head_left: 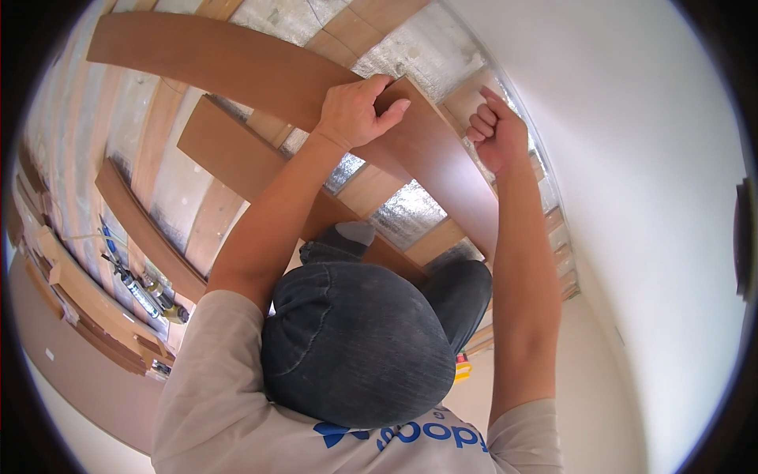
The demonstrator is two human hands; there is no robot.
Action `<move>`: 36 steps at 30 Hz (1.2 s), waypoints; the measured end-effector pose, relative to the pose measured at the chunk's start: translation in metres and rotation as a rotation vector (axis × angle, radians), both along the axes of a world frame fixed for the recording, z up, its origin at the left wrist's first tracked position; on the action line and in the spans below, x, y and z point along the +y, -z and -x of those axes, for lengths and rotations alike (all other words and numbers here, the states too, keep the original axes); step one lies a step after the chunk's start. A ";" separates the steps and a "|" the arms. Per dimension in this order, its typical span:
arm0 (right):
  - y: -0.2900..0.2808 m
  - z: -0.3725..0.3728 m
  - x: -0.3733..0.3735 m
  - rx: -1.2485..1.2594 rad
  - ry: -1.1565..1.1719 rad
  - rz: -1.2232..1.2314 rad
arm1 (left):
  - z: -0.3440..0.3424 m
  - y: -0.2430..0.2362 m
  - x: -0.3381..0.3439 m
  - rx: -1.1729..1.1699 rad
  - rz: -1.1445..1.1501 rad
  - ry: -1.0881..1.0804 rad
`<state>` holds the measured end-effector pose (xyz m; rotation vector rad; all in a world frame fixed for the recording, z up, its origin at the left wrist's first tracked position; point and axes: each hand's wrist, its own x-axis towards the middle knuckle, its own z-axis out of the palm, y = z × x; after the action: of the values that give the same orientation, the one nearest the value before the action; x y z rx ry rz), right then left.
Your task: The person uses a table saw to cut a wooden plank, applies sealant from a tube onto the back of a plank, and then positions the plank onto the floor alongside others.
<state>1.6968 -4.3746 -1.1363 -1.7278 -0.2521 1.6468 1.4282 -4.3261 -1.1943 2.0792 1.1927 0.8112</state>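
Left hand (355, 110) is pressing on the end of the wall-side plank (446, 162), thumb and forefinger standing apart. Right hand (499, 133) is curling its fingers, with the forefinger pointing out, near the floor's wall-side edge; whether it is gripping anything small, I cannot tell. Beneath the left forearm, a middle plank (225, 146) is crossing the battened floor (407, 213). Beyond it, a long plank (229, 67) is stretching toward the far-left corner. Farther left, a caulking gun (138, 288) is lying beside a narrow plank (134, 217).
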 end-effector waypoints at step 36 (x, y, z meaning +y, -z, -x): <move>-0.126 0.006 -0.478 -0.888 -0.072 0.851 | -0.004 -0.001 -0.006 0.038 0.075 -0.006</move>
<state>1.6911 -4.8524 -1.0104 -3.0683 0.0056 0.9440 1.4325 -4.3323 -1.1937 2.0394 1.2308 0.7215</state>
